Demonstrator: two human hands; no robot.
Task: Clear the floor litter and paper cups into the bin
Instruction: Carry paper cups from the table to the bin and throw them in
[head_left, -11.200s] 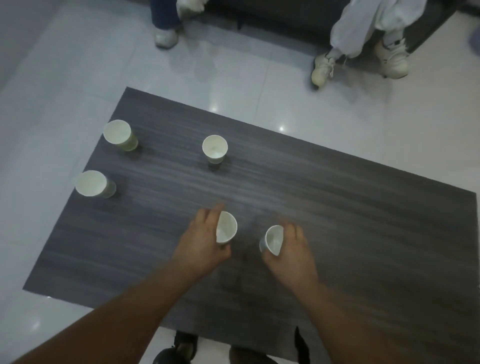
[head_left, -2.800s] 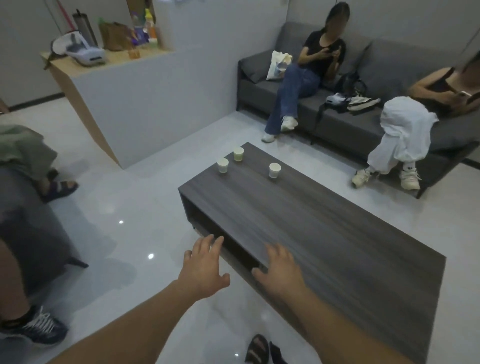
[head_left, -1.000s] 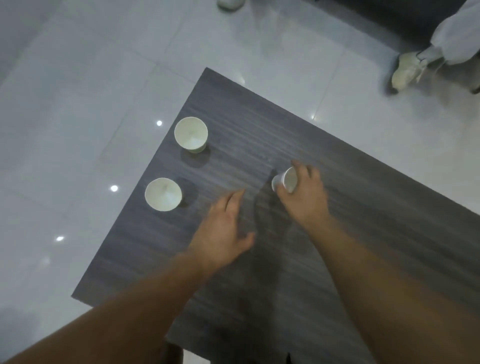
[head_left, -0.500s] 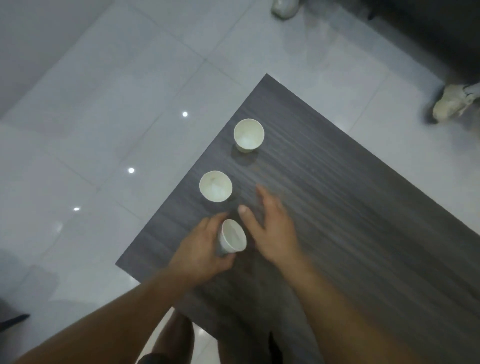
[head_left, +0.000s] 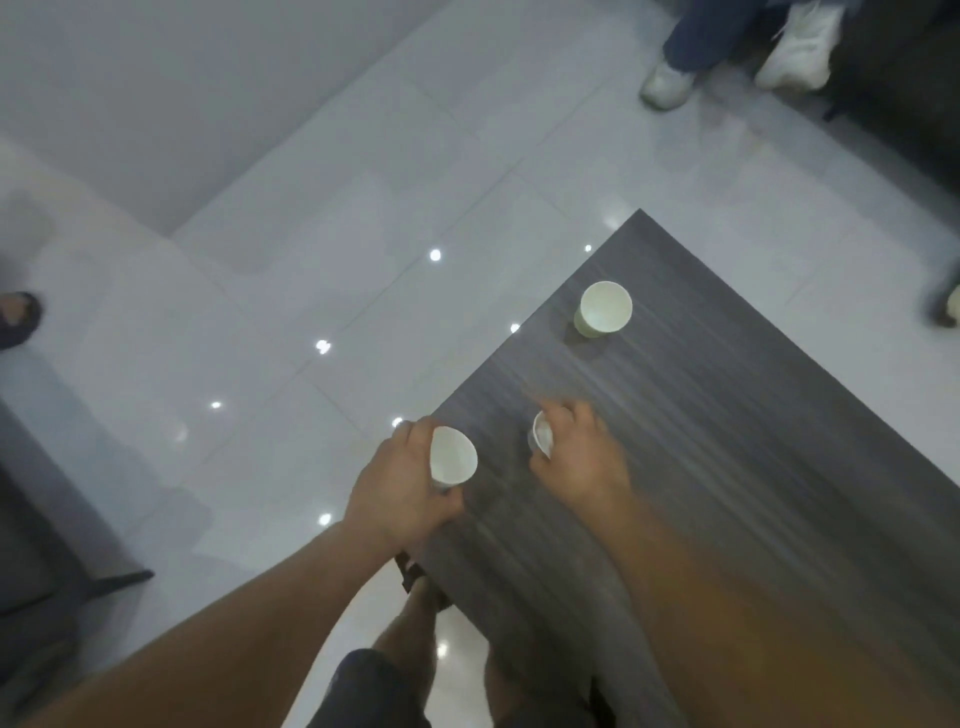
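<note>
Pale glossy floor (head_left: 322, 218) tiles, dotted with light reflections, surround a dark wood-grain counter (head_left: 753, 467) that runs in from the right. The left hand (head_left: 400, 483) grips a white paper cup (head_left: 452, 461) from its left side, fingers and thumb wrapped round the wall, at the counter's left edge; the cup's open mouth faces up. Just to its right, the right hand (head_left: 576, 457) is curled round a second cup (head_left: 542, 441), which tips leftward and is mostly hidden by the fingers; motion blur makes it impossible to tell whether this one touches the counter. A third cup (head_left: 605, 307) stands upright by itself farther back, near the counter's far corner, well apart from both hands. White shoes (head_left: 795, 52) of a seated person show at the top right, and a dark sandal (head_left: 18, 317) at the far left.
</note>
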